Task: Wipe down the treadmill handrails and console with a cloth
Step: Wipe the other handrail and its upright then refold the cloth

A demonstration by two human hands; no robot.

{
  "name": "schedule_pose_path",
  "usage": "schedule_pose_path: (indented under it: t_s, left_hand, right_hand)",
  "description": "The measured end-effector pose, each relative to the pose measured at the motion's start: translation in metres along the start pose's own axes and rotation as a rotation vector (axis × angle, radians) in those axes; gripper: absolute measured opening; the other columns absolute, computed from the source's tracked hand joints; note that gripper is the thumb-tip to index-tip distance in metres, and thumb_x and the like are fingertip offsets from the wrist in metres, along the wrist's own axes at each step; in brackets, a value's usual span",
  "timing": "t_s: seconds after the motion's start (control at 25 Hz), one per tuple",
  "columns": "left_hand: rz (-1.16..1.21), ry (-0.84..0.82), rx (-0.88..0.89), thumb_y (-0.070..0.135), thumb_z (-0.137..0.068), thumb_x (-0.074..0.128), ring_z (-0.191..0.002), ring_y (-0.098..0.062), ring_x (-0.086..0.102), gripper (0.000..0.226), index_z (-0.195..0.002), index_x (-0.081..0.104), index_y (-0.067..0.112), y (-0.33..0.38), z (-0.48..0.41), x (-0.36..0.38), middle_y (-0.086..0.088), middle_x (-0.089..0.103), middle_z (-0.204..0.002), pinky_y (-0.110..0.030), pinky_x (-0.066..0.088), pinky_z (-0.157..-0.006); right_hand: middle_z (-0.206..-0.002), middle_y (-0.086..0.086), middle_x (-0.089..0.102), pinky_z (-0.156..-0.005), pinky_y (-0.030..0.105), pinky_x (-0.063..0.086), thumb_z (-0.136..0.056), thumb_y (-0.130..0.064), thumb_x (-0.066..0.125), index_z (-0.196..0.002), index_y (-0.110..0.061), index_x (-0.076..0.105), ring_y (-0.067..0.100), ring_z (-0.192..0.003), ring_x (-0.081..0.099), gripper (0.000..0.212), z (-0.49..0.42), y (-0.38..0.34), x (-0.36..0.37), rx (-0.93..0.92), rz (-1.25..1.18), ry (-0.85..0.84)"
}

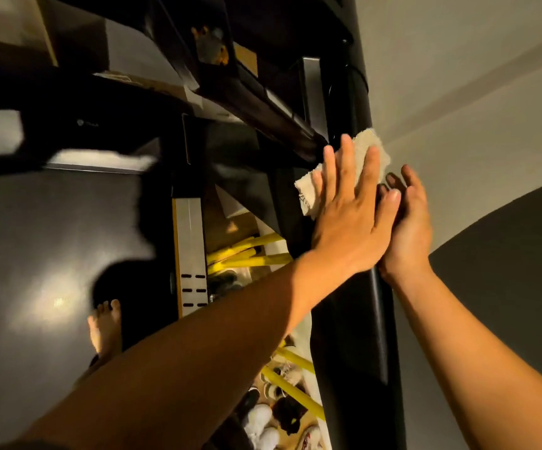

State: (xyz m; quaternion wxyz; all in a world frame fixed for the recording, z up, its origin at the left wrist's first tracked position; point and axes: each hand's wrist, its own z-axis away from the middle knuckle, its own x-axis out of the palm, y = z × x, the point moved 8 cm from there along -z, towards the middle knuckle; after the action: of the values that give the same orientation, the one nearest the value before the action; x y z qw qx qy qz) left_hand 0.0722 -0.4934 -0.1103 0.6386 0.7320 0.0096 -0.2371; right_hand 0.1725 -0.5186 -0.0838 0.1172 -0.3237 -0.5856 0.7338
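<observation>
Forearms reach up from the lower edge. Left hand, fingers spread flat, presses a cream terry cloth against the thick black padded handrail; right hand, open and empty, braces the rail's far side. Wiping appears mid-rail. Beyond, the dark console is dim and blurred; its cleanliness cannot be judged.

I see a dark glossy floor with a bare foot standing on it. Farther right, several shoes lie beside a yellow-railed rack.
</observation>
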Motion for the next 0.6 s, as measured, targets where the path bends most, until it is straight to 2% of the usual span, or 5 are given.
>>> schedule_pose_path:
  t_s: [0.12, 0.24, 0.4, 0.48, 0.6]
  left_hand:
    - [-0.090, 0.040, 0.016, 0.040, -0.098, 0.027, -0.147, -0.031, -0.020, 0.063, -0.154, 0.011, 0.017, 0.005, -0.001, -0.001, -0.013, -0.016, -0.160, -0.052, 0.001, -0.120]
    - [-0.284, -0.099, 0.075, 0.032, -0.101, 0.026, -0.142, -0.028, -0.031, 0.057, -0.154, 0.011, 0.018, 0.016, 0.035, 0.010, -0.009, -0.019, -0.160, -0.051, 0.000, -0.120]
    - [-0.392, -0.240, 0.293, 0.034, -0.092, 0.030, -0.145, -0.025, -0.027, 0.062, -0.151, 0.027, 0.013, 0.058, 0.108, 0.039, -0.006, 0.009, -0.162, -0.055, -0.009, -0.117]
    - [-0.166, -0.275, 0.226, 0.021, -0.088, 0.040, -0.150, -0.025, -0.005, 0.055, -0.141, 0.045, 0.008, 0.058, 0.120, 0.036, -0.009, 0.032, -0.155, -0.052, -0.009, -0.119]
    - [0.239, -0.070, 0.016, 0.003, -0.082, 0.043, -0.135, -0.026, 0.042, 0.050, -0.130, 0.054, 0.005, 0.040, 0.106, -0.012, -0.013, 0.053, -0.138, -0.048, 0.027, -0.116]
  right_hand:
    - [-0.128, -0.001, 0.057, -0.102, 0.023, 0.043, -0.101, -0.023, 0.033, -0.129, -0.024, 0.051, 0.008, -0.117, 0.055, 0.034, -0.001, -0.005, -0.002, -0.030, -0.047, 0.053]
    - [-0.101, 0.001, 0.064, -0.085, 0.026, 0.047, -0.091, -0.016, 0.050, -0.108, -0.014, 0.064, 0.010, -0.092, 0.061, 0.022, 0.001, 0.001, -0.003, 0.024, -0.112, -0.025]
    - [-0.127, -0.005, 0.056, -0.087, 0.020, 0.044, -0.089, -0.016, 0.054, -0.129, -0.025, 0.054, 0.012, -0.113, 0.054, 0.041, 0.039, -0.007, -0.064, -0.106, 0.150, 0.075]
    - [-0.131, 0.000, 0.058, -0.090, 0.021, 0.041, -0.093, -0.024, 0.047, -0.131, -0.023, 0.053, 0.017, -0.117, 0.055, 0.038, 0.071, -0.010, -0.087, -0.201, 0.294, 0.110]
    - [-0.139, 0.009, 0.049, -0.100, 0.031, 0.036, -0.098, -0.041, 0.042, -0.139, -0.014, 0.042, 0.026, -0.125, 0.048, 0.049, 0.112, 0.029, -0.065, -0.060, 0.584, -0.103]
